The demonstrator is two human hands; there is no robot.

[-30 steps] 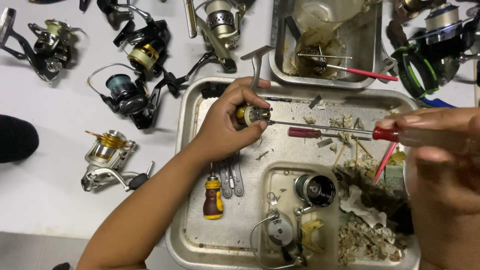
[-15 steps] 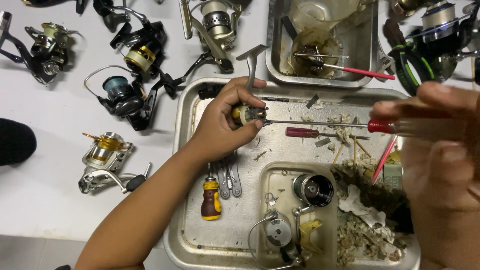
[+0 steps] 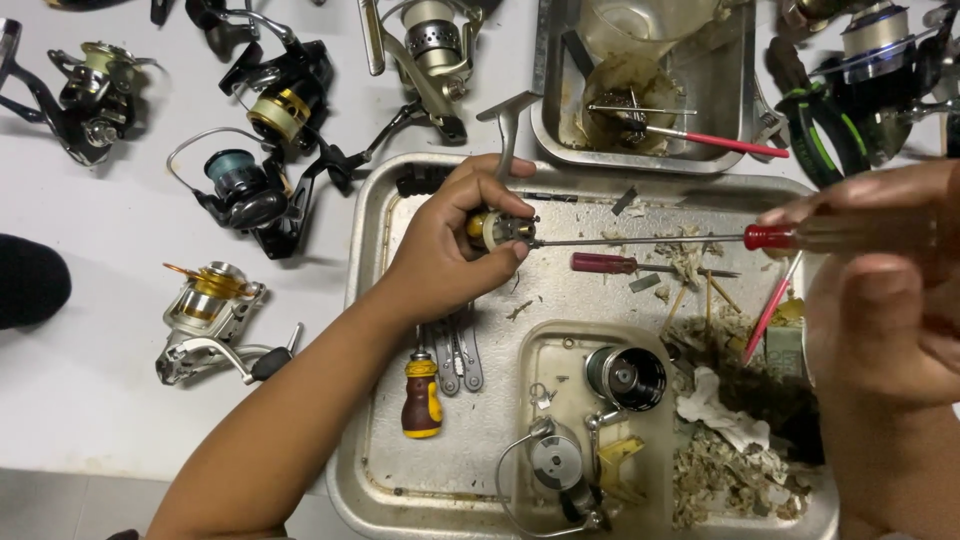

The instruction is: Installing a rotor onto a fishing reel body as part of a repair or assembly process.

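The left hand (image 3: 450,250) has its fingers (image 3: 478,190) curled shut around a small reel part (image 3: 500,230), held just above the metal tray (image 3: 365,300) on the white counter (image 3: 90,380). The right hand (image 3: 880,290) (blurred, close to the camera) grips the red-handled screwdriver (image 3: 770,237), fingers closed on the handle; its long shaft runs level to the left, the tip meeting the reel part beside the left fingertips. A second, smaller red screwdriver (image 3: 605,263) lies in the tray below the shaft.
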